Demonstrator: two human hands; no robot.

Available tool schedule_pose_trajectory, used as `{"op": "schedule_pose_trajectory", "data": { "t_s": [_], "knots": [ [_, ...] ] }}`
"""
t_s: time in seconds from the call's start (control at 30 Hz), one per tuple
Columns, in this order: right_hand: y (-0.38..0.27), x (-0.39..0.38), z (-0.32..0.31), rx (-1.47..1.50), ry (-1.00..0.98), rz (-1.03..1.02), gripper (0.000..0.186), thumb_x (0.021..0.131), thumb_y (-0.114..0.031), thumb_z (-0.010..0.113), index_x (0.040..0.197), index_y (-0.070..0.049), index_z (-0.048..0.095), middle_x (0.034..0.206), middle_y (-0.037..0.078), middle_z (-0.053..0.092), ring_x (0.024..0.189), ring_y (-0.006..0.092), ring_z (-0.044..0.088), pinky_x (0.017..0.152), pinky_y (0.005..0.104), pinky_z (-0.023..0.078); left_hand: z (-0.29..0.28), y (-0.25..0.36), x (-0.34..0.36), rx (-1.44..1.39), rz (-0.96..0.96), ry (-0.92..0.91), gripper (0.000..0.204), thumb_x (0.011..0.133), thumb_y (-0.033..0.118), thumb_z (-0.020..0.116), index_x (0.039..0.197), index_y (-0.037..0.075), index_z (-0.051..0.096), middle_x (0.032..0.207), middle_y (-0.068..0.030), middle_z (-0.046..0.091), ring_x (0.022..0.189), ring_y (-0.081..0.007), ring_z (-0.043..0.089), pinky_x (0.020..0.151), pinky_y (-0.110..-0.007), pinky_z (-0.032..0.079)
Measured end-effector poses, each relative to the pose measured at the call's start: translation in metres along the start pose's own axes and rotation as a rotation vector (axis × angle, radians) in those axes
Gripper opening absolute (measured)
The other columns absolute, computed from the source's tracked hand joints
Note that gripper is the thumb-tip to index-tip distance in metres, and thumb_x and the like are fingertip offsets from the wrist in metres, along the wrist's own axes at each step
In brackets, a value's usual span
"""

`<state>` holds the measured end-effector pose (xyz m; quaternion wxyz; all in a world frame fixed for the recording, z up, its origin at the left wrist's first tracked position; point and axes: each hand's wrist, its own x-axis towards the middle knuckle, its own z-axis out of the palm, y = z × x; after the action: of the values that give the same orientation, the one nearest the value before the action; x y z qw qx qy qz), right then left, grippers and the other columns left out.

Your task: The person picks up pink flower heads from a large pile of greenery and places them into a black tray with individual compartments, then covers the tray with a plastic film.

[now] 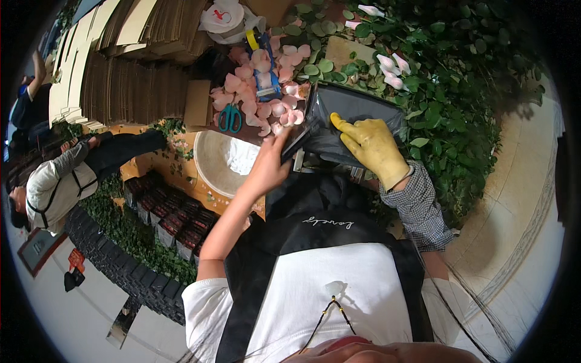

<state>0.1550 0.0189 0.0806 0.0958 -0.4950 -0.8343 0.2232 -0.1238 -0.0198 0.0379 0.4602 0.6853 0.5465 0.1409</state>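
A dark grey, box-like piece (357, 100) with a black rim lies in front of me, with thin see-through film (324, 142) over its near part. My left hand (272, 163), bare, grips its black left edge; some fingertips are hidden. In a yellow glove, my right hand (375, 145) rests on the film with its fingers stretched out. Pink petals (245, 91) are heaped just beyond my left hand. Teal-handled scissors (230, 118) lie beside them, and a blue tool with a yellow end (266, 78) rests among the petals.
Leafy green stems (460, 103) with a few pale pink wrapped buds (390, 72) pile up at the right. Stacked cardboard (133, 78) stands at the far left. A round basin (212, 163) with white material is left of my forearm. Another person (60, 181) is farther left, near dark packed bundles (169, 209).
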Motion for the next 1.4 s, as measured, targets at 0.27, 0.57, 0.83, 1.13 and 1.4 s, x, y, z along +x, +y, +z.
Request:
{"op": "schedule_pose_trajectory", "data": {
  "t_s": [0.27,0.57,0.83,1.13,1.4],
  "knots": [
    [0.010,0.006,0.001,0.171,-0.029,0.036,0.043,0.091,-0.013,0.069,0.133,-0.015,0.065,0.076,0.009,0.066,0.072,0.0269,0.064,0.068,0.0400,0.051,0.004,-0.016,0.016,0.092,-0.161,-0.053,0.042,0.086,0.024,0.073,0.121,0.002,0.066,0.094,-0.0241,0.072,0.088,-0.0403,0.071,0.081,-0.046,0.056],
    [0.054,0.031,-0.004,0.811,-0.104,0.677,0.053,0.104,-0.025,0.058,0.150,-0.004,0.042,0.079,0.008,0.071,0.062,0.0101,0.061,0.061,0.0224,0.049,0.021,-0.059,-0.058,0.669,0.130,0.363,0.072,0.082,0.009,0.063,0.152,0.014,0.046,0.113,-0.0137,0.056,0.108,-0.0307,0.055,0.098,-0.047,0.040],
    [0.047,0.034,-0.003,0.757,-0.073,0.658,0.047,0.105,-0.025,0.056,0.145,-0.002,0.049,0.077,0.008,0.071,0.058,0.0091,0.058,0.057,0.0214,0.045,0.003,-0.083,-0.002,0.796,0.595,0.234,0.066,0.089,0.015,0.055,0.153,0.021,0.044,0.119,-0.0096,0.057,0.110,-0.0240,0.054,0.099,-0.044,0.041],
    [0.029,0.033,-0.006,0.769,-0.105,0.690,0.045,0.105,-0.022,0.055,0.145,-0.004,0.049,0.075,0.007,0.069,0.059,0.0099,0.058,0.059,0.0217,0.048,-0.012,-0.079,0.008,0.840,0.697,0.143,0.038,0.087,0.018,0.056,0.123,0.008,0.059,0.103,-0.0056,0.060,0.100,-0.0201,0.060,0.092,-0.034,0.045],
    [0.005,0.012,0.001,0.796,-0.128,0.762,0.042,0.105,-0.020,0.056,0.145,-0.006,0.051,0.072,0.005,0.064,0.065,0.0109,0.062,0.061,0.0239,0.049,-0.018,-0.080,0.021,-0.821,-0.461,-0.496,0.037,0.098,0.019,0.065,0.130,0.001,0.057,0.107,-0.0137,0.073,0.095,-0.0231,0.072,0.084,-0.035,0.056]
  ]
}}
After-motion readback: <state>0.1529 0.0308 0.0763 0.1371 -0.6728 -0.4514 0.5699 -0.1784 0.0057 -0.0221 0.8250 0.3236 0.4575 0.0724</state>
